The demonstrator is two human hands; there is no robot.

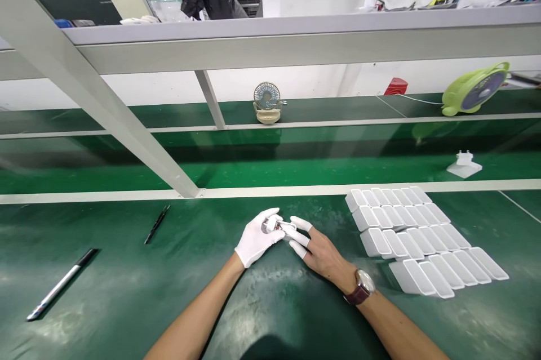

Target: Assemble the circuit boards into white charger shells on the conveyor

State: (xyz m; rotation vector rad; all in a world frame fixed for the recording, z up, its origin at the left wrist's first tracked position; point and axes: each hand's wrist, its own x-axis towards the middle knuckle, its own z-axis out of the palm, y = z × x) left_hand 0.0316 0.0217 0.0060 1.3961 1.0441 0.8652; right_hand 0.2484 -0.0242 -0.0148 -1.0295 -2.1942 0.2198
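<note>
Near the middle of the green table, my left hand (pixel 258 238), in a white glove, is closed around a small white part (pixel 274 224) with some metal-looking detail. My right hand (pixel 318 249) wears white finger covers and a wristwatch; its fingertips reach the right side of the same part, fingers partly spread. What exactly the right fingertips pinch is too small to tell. To the right of my hands, several white rectangular cases (pixel 416 236) lie in slanting rows on the table.
A silver-and-black pen-like tool (pixel 62 285) and a thin black pen (pixel 156 225) lie at left. Behind are a metal frame bar (pixel 127 129), a small fan (pixel 267 102), a green fan (pixel 475 91) and a white plug adapter (pixel 464 164). A shelf (pixel 296 44) crosses above.
</note>
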